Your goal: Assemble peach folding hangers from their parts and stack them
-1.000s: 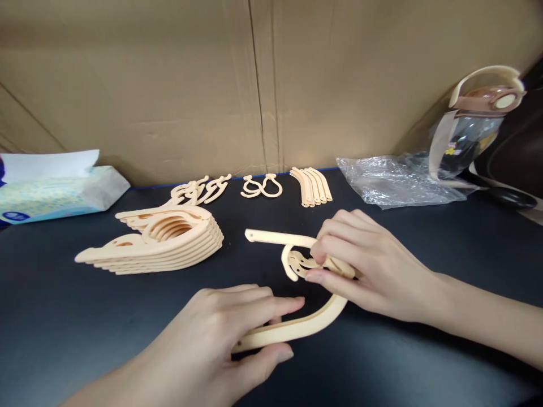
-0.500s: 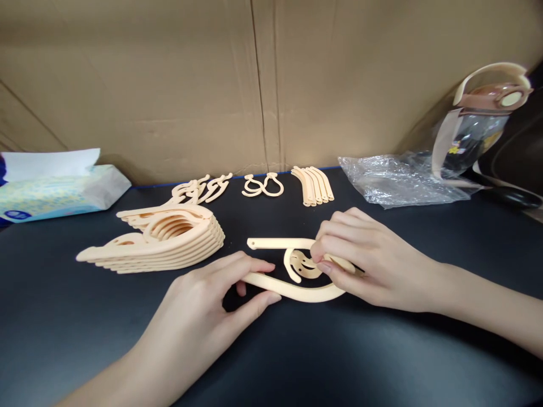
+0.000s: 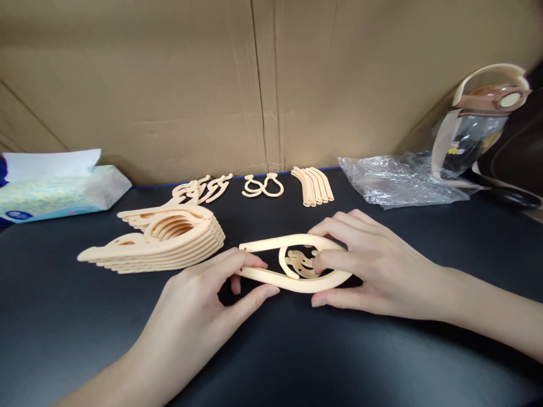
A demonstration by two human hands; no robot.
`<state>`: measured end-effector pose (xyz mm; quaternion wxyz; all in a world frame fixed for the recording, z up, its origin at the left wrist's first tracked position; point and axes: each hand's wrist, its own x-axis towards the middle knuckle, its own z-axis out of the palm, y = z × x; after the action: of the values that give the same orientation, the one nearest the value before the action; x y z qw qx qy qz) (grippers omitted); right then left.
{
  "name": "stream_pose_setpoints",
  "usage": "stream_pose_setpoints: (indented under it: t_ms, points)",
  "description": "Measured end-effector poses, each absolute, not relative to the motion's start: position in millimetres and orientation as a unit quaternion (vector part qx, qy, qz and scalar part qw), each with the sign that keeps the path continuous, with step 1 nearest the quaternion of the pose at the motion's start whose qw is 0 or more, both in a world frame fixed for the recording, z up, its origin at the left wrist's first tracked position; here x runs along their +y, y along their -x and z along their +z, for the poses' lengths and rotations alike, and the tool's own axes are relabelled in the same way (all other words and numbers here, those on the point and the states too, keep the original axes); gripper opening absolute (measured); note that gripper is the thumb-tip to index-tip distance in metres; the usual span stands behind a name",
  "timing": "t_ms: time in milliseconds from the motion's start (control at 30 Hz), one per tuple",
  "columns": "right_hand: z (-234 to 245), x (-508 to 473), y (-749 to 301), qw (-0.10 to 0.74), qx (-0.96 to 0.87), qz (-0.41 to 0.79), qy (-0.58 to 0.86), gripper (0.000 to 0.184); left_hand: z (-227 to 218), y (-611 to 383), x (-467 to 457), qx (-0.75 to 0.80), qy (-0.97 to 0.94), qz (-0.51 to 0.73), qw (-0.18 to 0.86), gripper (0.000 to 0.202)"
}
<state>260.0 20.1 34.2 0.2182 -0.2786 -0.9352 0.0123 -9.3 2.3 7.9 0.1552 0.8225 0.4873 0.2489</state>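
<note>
Between my hands, low over the black table, is a cream plastic folding clothes hanger (image 3: 283, 277), its two arms folded toward the left around a curved hook. My left hand (image 3: 216, 288) pinches the near arm close to its left end. At the rounded right end, my right hand (image 3: 360, 263) grips the hanger with fingers on the far side and thumb on the near side. Its fingers hide part of the joint. Small flat curved pieces (image 3: 303, 265) show inside the loop; whether they are attached is unclear. A stack of similar folded hangers (image 3: 186, 249) sits left of my hands.
Behind lie several loose hooks (image 3: 218, 187), two hook loops (image 3: 272, 185) and a row of curved arms (image 3: 316, 186). A tissue pack (image 3: 63, 189) is at left. Clear plastic wrap (image 3: 394, 181) and a bottle (image 3: 479, 135) stand at right. Cardboard (image 3: 190, 85) rises behind the table.
The two arms have come together at the right into one rounded loop. My right hand has shifted from pinching the joint to spanning that rounded end. My left hand keeps its pinch.
</note>
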Motion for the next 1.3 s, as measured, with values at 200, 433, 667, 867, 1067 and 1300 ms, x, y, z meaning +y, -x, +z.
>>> stream_pose_setpoints:
  t_ms: [200, 433, 667, 867, 1067, 1300]
  points:
    - [36, 30, -264, 0.215, -0.924, 0.110, 0.297, 0.020, 11, 9, 3, 0.458, -0.839, 0.272, 0.108, 0.026]
    - [31, 45, -276, 0.235, -0.900, 0.191, 0.314, 0.021, 11, 7, 3, 0.466, -0.843, 0.261, 0.067, 0.050]
    - [25, 58, -283, 0.233, -0.900, 0.178, 0.322, 0.020, 14, 1, -8, 0.361, -0.908, 0.211, 0.040, 0.046]
    - [21, 62, -283, 0.231, -0.898, 0.179, 0.328, 0.022, 23, -2, -5, 0.265, -0.958, 0.094, 0.065, 0.080]
    - [15, 68, -286, 0.232, -0.894, 0.197, 0.328, 0.029, 23, -4, -4, 0.285, -0.948, 0.072, 0.123, 0.077]
    - [13, 71, -287, 0.235, -0.888, 0.209, 0.336, 0.027, 23, -1, -5, 0.263, -0.953, 0.112, 0.095, 0.067]
